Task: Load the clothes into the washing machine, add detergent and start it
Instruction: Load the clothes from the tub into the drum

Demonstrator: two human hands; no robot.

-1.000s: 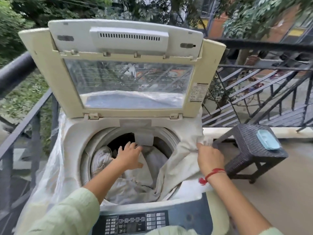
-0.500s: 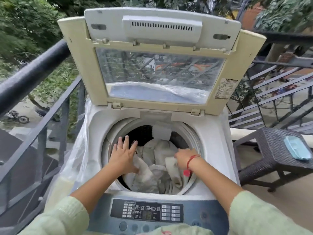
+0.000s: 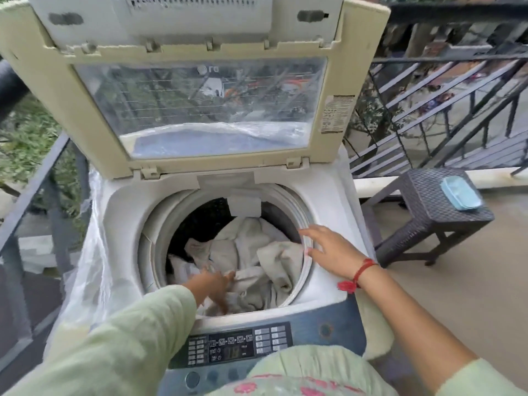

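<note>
A top-loading washing machine (image 3: pixel 120 212) stands before me with its lid (image 3: pixel 57 90) raised upright. Crumpled off-white clothes (image 3: pixel 257 252) fill the drum. My left hand (image 3: pixel 217 287) reaches down into the drum and presses on the cloth at the front; it is blurred, and I cannot tell whether its fingers grip anything. My right hand (image 3: pixel 328 247) hovers over the drum's right rim, fingers spread, holding nothing. The control panel (image 3: pixel 240 344) with a lit display lies at the machine's near edge.
A dark wicker stool (image 3: pixel 434 207) stands to the right with a light blue lidded box (image 3: pixel 460 192) on top. Black metal railings (image 3: pixel 445 90) run behind and along the left. Clear plastic sheeting (image 3: pixel 83 264) drapes the machine's left side.
My left hand has pushed deeper into the drum onto the clothes. My right hand has lifted off the cloth and drawn back over the drum's right rim. The camera has come closer.
</note>
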